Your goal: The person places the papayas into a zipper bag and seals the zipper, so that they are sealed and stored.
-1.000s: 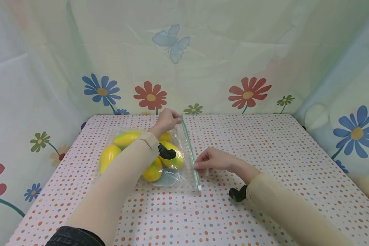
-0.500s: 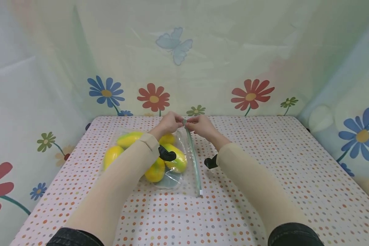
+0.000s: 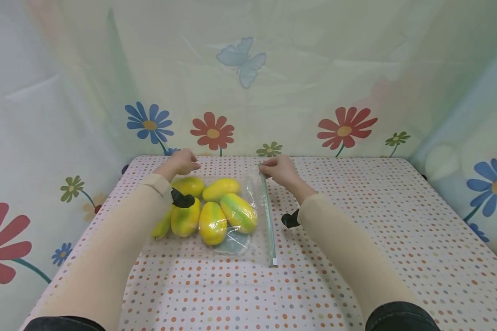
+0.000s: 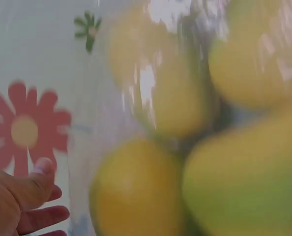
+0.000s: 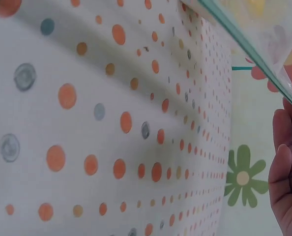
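Observation:
A clear zip bag (image 3: pixel 258 248) lies on the table with several yellow-green, mango-like fruits (image 3: pixel 238 213) inside. Its green zip strip (image 3: pixel 269 220) runs along the right side, with a white slider (image 3: pixel 275 261) at the near end. At the strip's far end, my right hand (image 3: pixel 283 172) pinches the bag's corner between thumb and fingers; the right wrist view has that hand (image 5: pixel 287 167) at its right edge. Over the bag's far left part, my left hand (image 3: pixel 180 163) holds nothing. In the left wrist view its fingers (image 4: pixel 45 216) are loosely bent, apart from the fruits.
A pale dotted cloth (image 3: pixel 215 294) covers the table. Behind it and at both sides hangs a flower-printed backdrop (image 3: pixel 294 82). Black wrist cameras (image 3: pixel 291 219) stick out from both sleeves.
My right hand has gone from midway along the zip strip to its far corner. My left hand has let go of that corner and moved left, uncovering more fruits.

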The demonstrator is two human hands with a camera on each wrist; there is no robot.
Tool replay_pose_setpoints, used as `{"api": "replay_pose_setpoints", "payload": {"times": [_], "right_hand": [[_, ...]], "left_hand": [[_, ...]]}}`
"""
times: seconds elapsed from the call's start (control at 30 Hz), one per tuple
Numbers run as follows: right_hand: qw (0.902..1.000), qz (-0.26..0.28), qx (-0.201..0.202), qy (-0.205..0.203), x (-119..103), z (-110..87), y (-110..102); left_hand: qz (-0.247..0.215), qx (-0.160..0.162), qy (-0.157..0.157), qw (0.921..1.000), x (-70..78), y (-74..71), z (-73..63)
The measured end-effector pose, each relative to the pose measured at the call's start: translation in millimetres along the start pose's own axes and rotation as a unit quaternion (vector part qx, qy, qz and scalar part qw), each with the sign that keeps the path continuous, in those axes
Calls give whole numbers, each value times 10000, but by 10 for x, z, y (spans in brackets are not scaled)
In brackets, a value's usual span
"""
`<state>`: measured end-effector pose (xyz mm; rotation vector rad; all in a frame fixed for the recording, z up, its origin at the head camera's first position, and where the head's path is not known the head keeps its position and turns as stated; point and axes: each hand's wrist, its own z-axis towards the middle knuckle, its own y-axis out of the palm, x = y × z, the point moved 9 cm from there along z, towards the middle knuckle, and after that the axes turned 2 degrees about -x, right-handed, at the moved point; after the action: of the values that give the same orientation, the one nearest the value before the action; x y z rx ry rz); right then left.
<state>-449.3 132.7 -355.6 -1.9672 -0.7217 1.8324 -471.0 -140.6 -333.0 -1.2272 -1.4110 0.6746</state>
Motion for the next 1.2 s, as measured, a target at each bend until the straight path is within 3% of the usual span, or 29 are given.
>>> {"api": "replay_pose_setpoints", "payload": {"times": [0.07,0.17,0.27,0.37,0.5,0.63,0.8,0.97,1.2], "right_hand": [[10000,46,8,17,29,-8,-10],[10000,72,25,19,71,-22,-36],[10000,24,34,14,117,-36,-80],[10000,-51,37,65,191,-57,-154],[9998,-78,55,199,358,-84,-308],[9991,-113,118,389,584,-127,-529],[9974,-287,85,655,867,-233,-801],[9955,-537,109,770,1067,-341,-993],[9947,-388,190,933,1140,-365,-1008]], "left_hand": [[115,-68,-259,9996,-269,-26,-38],[192,-191,-396,9988,-571,-20,-92],[-93,-186,-469,9987,-738,-2,-145],[-440,-22,-451,9980,-785,4,-158],[-732,50,-285,9969,-691,16,-140],[-1048,-216,-101,9942,-504,90,-101],[-1291,-496,-7,9904,-251,252,-22],[-1338,-693,310,9881,-4,441,21],[-1152,-446,590,9906,79,478,20]]}}
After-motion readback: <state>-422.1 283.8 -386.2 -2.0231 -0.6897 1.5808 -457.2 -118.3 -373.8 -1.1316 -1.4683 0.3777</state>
